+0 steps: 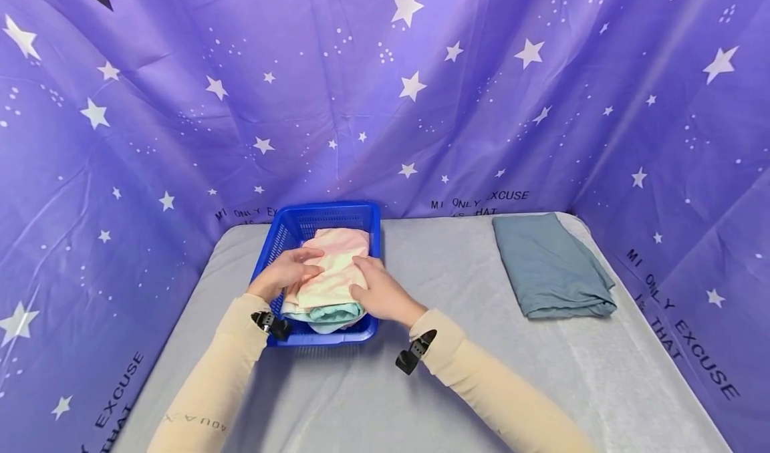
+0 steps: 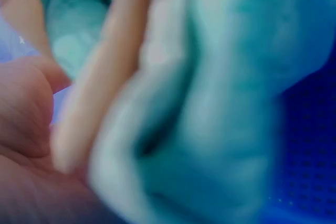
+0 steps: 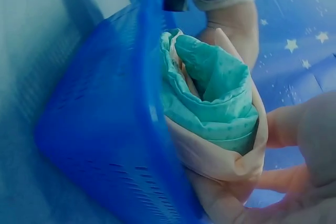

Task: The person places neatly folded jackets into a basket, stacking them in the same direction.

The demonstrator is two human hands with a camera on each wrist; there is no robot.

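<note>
The left hand (image 1: 291, 271) and the right hand (image 1: 383, 294) both touch the pink-and-cream folded cloth (image 1: 333, 276), fingers mostly straight and slightly parted, laid against it rather than curled round. It lies at three o'clock from the left hand, ten from the right, neither clearly nearer; its long axis runs roughly twelve to six, a turquoise fold (image 1: 337, 313) showing at the six o'clock end. The blue basket (image 1: 337, 340) surrounds it on a grey-covered table (image 1: 445, 272). A slate-blue cloth (image 1: 547, 266) lies at three o'clock, before starry purple curtains (image 1: 361, 72).
</note>
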